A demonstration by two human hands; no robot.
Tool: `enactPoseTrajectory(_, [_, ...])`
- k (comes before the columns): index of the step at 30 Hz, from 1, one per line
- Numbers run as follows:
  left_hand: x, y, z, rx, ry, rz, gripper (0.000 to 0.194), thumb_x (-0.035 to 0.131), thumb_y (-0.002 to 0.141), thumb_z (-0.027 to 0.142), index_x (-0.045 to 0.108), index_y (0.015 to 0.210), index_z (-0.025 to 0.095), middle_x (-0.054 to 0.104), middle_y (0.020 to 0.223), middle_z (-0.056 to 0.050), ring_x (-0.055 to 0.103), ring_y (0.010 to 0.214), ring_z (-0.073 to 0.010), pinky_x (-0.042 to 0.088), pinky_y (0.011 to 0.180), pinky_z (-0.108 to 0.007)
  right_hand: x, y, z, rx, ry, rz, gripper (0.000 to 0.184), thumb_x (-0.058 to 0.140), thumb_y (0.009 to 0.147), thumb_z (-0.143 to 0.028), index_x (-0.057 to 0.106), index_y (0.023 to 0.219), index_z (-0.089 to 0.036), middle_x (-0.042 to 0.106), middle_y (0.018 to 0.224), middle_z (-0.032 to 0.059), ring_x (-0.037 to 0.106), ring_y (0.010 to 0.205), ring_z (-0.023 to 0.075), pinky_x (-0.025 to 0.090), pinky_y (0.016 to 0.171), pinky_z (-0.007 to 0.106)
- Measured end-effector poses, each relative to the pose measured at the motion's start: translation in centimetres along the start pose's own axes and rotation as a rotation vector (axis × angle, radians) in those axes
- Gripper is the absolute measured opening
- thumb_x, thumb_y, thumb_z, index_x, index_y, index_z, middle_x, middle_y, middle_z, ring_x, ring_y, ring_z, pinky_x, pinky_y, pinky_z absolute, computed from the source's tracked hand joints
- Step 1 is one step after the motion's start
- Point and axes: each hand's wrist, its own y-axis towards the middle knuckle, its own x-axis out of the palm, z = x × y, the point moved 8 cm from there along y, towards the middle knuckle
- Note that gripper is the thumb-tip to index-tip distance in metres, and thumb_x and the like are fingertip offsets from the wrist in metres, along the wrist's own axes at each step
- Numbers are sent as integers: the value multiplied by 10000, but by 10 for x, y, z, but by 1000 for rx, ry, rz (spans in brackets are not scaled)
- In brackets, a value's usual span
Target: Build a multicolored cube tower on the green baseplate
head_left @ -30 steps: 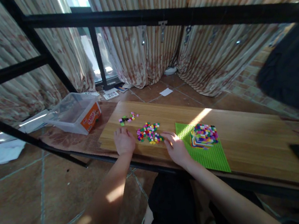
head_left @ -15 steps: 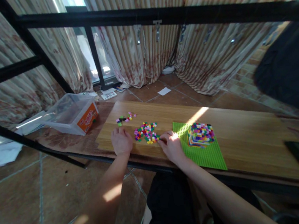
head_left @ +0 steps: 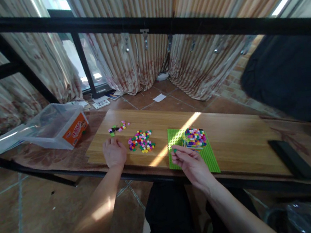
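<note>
"What is the right hand (head_left: 175, 151) doing?"

"It's pinching a green brick (head_left: 175, 150), fingertips nearly together, above the baseplate (head_left: 210, 164), whose near edge is slanting down rightward. The block build (head_left: 195, 137) is standing there."

"And the left hand (head_left: 114, 152)?"

"Curling on the wooden board (head_left: 234, 151), beside 2 brick piles (head_left: 141, 141); I can't tell its grip. The board is stretching lengthwise left to right."

Small green brick (head_left: 175, 150) pinched in right hand (head_left: 194, 164), above green studded baseplate (head_left: 211, 162), flat on table (head_left: 237, 138). Multicolored brick block (head_left: 195, 137) upright on baseplate's far part. Loose mixed-color bricks (head_left: 141, 141) heaped left of baseplate; smaller brick cluster (head_left: 119, 128) farther left, toward far edge.
</note>
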Motion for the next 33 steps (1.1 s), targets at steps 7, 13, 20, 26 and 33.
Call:
enactPoseTrajectory(7, [1,1,-1,7,6,9,278,408,849,233,651,952,142,623,985,-153,552,986,-309,435,884,-410,-66,-17,-44,-152,-128,192,263,775,704,-331,757,945,-226,697,803,19,571,654,109,496,627,265])
enactPoseTrajectory(13, [-2,2,1,18,3,17,278,405,841,223,655,932,142,626,979,-152,555,974,-308,438,886,-414,-105,-7,-93,-395,-501,347,267,744,712,-352,691,923,-197,632,684,-21,542,592,111,459,584,258])
enactPoseTrajectory(20, [0,3,0,-6,-20,0,288,400,841,236,652,945,144,627,992,-164,550,994,-318,442,894,-425,-85,7,-119,-572,-1187,231,195,575,853,-343,696,878,-192,706,858,71,646,742,202,504,680,339])
enactPoseTrajectory(26, [0,2,-1,-7,-48,4,285,401,835,230,645,959,153,613,1002,-163,544,1025,-320,430,923,-445,-59,16,-119,-725,-1484,35,212,489,910,-247,696,908,-200,676,931,82,640,830,208,508,755,343])
enactPoseTrajectory(33, [0,1,-1,-24,-43,-21,277,406,836,236,643,956,155,610,998,-167,543,1023,-322,437,907,-448,-52,23,-111,-764,-1666,-92,248,472,921,-208,718,898,-180,654,917,100,620,843,223,507,783,360])
